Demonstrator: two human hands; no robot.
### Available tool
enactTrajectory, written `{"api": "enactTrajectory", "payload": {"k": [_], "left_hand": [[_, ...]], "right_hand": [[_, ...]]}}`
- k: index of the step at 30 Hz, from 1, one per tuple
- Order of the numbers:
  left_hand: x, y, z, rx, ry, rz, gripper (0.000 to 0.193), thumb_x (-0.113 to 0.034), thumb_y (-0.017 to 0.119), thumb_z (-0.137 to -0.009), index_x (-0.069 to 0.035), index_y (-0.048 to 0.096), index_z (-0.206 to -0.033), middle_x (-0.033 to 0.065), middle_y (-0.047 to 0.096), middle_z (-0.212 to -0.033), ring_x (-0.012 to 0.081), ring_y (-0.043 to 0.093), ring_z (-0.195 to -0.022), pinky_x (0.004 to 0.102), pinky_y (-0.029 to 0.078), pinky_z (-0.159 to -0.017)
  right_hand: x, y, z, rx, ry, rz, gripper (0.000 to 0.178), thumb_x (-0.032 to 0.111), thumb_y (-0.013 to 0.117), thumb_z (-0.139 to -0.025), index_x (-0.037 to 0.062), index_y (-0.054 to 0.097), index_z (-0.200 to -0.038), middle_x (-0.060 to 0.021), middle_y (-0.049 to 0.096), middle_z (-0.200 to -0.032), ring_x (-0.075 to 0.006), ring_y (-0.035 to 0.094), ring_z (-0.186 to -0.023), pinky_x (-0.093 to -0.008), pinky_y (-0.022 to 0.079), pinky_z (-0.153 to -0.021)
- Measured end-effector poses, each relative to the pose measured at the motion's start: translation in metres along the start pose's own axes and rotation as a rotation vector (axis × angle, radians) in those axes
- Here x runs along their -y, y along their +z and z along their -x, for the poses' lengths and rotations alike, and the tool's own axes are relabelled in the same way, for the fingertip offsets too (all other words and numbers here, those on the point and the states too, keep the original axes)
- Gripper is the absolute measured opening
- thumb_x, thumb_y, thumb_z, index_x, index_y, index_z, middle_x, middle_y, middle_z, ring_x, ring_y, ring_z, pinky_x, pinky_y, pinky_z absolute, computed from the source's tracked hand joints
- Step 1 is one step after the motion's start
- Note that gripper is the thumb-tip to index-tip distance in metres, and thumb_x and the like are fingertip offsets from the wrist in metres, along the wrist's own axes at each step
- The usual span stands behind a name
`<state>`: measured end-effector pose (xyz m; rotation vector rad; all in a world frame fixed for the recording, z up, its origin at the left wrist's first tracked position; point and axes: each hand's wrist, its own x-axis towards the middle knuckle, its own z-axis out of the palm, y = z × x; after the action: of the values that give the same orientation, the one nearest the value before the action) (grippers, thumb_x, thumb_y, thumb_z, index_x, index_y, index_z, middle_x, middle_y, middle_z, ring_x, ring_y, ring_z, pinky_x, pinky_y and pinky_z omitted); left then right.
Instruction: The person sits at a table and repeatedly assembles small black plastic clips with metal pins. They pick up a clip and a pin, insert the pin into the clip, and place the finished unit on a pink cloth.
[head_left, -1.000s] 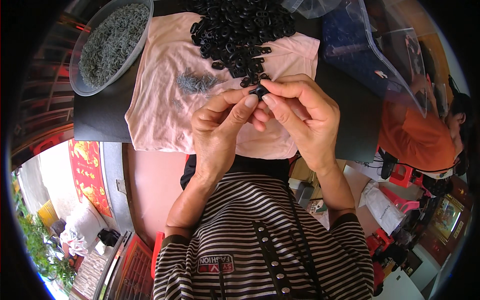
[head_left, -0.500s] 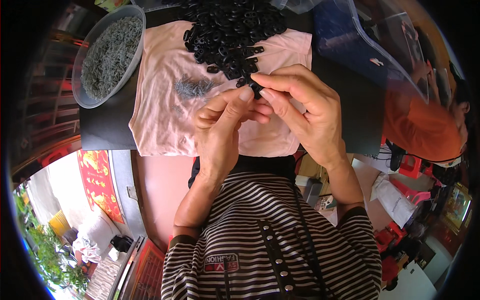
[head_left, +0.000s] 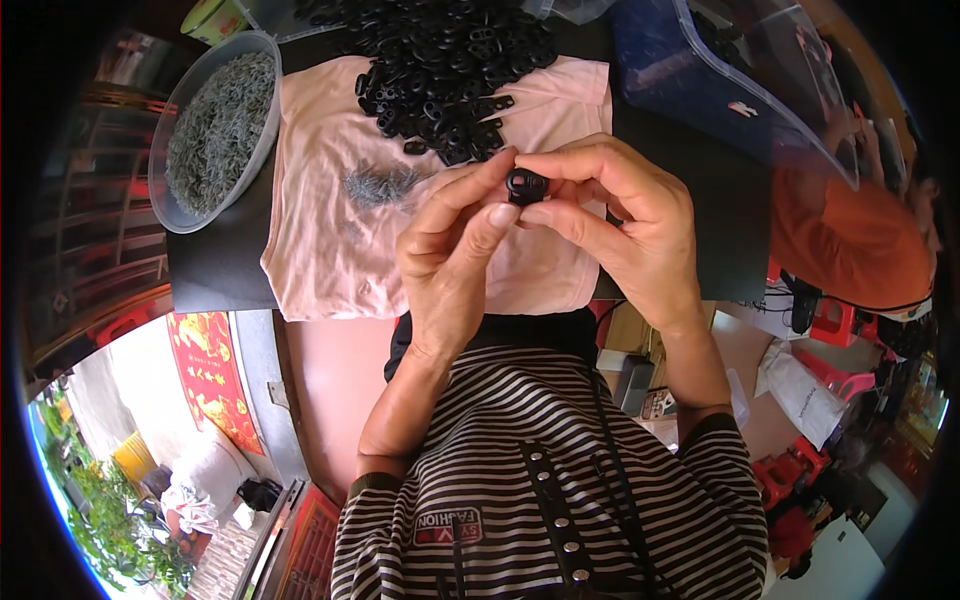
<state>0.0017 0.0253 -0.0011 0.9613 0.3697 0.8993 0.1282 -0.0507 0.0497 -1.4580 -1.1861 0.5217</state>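
Observation:
A small black plastic cord lock [head_left: 526, 186] with holes in its face is held up between both hands above the pink cloth [head_left: 325, 255]. My left hand [head_left: 445, 265] has its thumb and index fingertip at the left edge of the piece. From the other side, the thumb and index finger of my right hand [head_left: 640, 230] close on it; the remaining fingers curl behind. Just beyond the hands lies a large heap of similar black pieces [head_left: 450, 85]. A little pile of fine grey springs [head_left: 382, 186] rests on the cloth, left of the fingers.
At the far left, a clear round tub [head_left: 186, 226] is full of grey springs. A blue-looking see-through bin [head_left: 665, 95] stands on the black table [head_left: 735, 235] at the far right. Beyond the table's right side is another person in an orange top [head_left: 850, 245].
The cord lock has been raised and turned, so its holed face now shows. My left index finger has moved up to its upper edge. The view has shifted slightly.

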Motion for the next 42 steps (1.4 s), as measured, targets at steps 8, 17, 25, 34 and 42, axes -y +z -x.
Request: {"api": "enactTrajectory", "payload": {"k": [8,17,25,34,42], "left_hand": [[-0.01,-0.005,0.003,0.112,0.203,-0.408,0.029,0.0,0.069,-0.076,0.003,0.065,-0.104,0.0137,0.063,-0.103,0.0145,0.06,-0.085,0.023,0.052,-0.074],[-0.011,-0.001,0.007,0.187,0.211,-0.385,0.025,0.005,0.067,-0.077,0.003,0.065,-0.102,0.0165,0.062,-0.1,0.0159,0.063,-0.082,0.0233,0.055,-0.071],[-0.012,0.001,0.007,0.203,0.26,-0.476,0.024,0.004,0.068,-0.076,0.004,0.065,-0.1,0.0162,0.063,-0.097,0.0153,0.064,-0.076,0.0228,0.054,-0.067],[-0.001,0.001,0.009,0.071,0.09,-0.417,0.024,0.002,0.067,-0.077,0.003,0.063,-0.101,0.0134,0.063,-0.095,0.0157,0.063,-0.079,0.0236,0.053,-0.068],[-0.033,-0.027,-0.034,-0.003,0.243,-1.235,0.022,0.001,0.068,-0.074,-0.004,0.067,-0.096,0.0087,0.062,-0.09,0.0199,0.059,-0.081,0.03,0.048,-0.068]], "right_hand": [[0.003,-0.013,0.006,0.115,0.064,-0.107,0.027,-0.003,0.065,-0.078,-0.0009,0.062,-0.105,-0.0072,0.062,-0.09,-0.0121,0.061,-0.079,-0.0237,0.052,-0.072],[0.006,-0.019,0.01,0.149,0.028,-0.068,0.027,-0.003,0.067,-0.077,-0.0035,0.061,-0.104,-0.0092,0.062,-0.09,-0.0138,0.064,-0.08,-0.0239,0.053,-0.071],[0.0,-0.019,0.011,0.164,0.041,-0.107,0.024,-0.005,0.066,-0.078,-0.0046,0.06,-0.102,-0.0111,0.062,-0.09,-0.0151,0.064,-0.082,-0.0244,0.054,-0.07],[-0.01,-0.018,0.006,0.175,0.04,0.047,0.025,-0.004,0.066,-0.078,-0.0025,0.061,-0.103,-0.0077,0.063,-0.088,-0.0106,0.062,-0.076,-0.0212,0.051,-0.067],[0.015,-0.096,-0.028,-0.643,-0.201,0.439,0.018,0.001,0.066,-0.081,0.0003,0.066,-0.099,-0.0069,0.065,-0.103,-0.0069,0.058,-0.077,-0.0206,0.047,-0.066]]}}
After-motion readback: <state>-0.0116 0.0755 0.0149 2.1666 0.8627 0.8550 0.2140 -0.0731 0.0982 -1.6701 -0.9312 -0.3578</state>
